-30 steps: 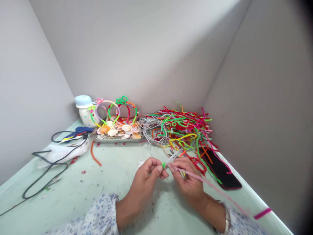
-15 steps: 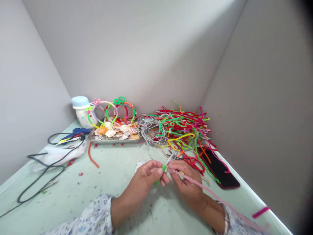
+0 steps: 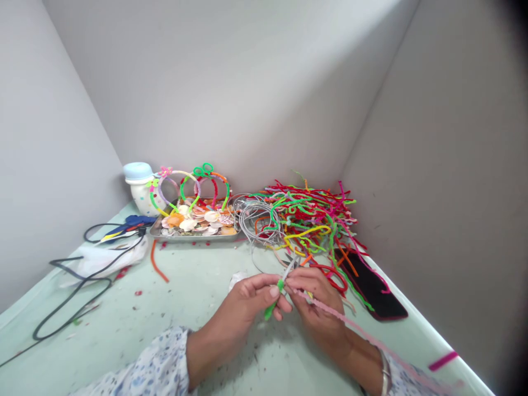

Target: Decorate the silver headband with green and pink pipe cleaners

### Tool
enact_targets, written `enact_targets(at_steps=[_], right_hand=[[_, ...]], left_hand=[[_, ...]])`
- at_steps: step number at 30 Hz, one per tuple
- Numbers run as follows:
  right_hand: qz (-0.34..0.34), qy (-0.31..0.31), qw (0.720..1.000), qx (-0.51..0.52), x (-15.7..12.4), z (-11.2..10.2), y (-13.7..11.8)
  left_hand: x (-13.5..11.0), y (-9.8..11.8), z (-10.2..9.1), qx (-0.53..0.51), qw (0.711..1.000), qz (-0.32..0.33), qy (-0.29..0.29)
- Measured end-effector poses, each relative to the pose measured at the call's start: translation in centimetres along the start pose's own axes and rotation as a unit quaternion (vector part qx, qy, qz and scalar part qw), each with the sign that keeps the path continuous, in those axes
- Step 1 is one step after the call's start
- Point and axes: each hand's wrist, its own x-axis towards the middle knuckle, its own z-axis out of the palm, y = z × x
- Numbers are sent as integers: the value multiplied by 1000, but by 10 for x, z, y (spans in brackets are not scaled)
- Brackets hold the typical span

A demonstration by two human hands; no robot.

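My left hand (image 3: 247, 305) is closed, thumb and index finger pinching a short green pipe cleaner (image 3: 269, 312) wrapped around a thin grey-white strip (image 3: 290, 268). The strip points up and away between my two hands. Close beside it, my right hand (image 3: 319, 302) is closed on a pale pink pipe cleaner (image 3: 330, 309), whose long tail runs back over the right forearm. The fingertips of both hands nearly meet at the green wrap. Just behind the right hand, the red handles (image 3: 338, 279) of what look like scissors are partly hidden.
A tangled heap of coloured pipe cleaners (image 3: 313, 203) and a coil of grey wire (image 3: 258, 220) lie at the back. A metal tray (image 3: 193, 238) of shells holds decorated headbands (image 3: 181, 190). A white jar (image 3: 142, 192), black cable (image 3: 68, 286) and dark phone (image 3: 375, 291) stand around.
The green pipe cleaner's lower end shows more below my left fingers. Both hands have shifted only slightly and keep their grips.
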Motion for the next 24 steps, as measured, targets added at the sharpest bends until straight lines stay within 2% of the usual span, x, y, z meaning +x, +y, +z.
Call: enact_targets(at_steps=[7,16,24], right_hand=[[-7,0,1000,-7,2,-1,-2],[-9,-7,1000,-24,5,-2,-5],[-14,-8,999,-30,3,-2,-4]], left_hand=[[-1,-1,-1,8,1000,12,24],[2,1,-4,98,991,35,81],[1,5,0,101,988,29,115]])
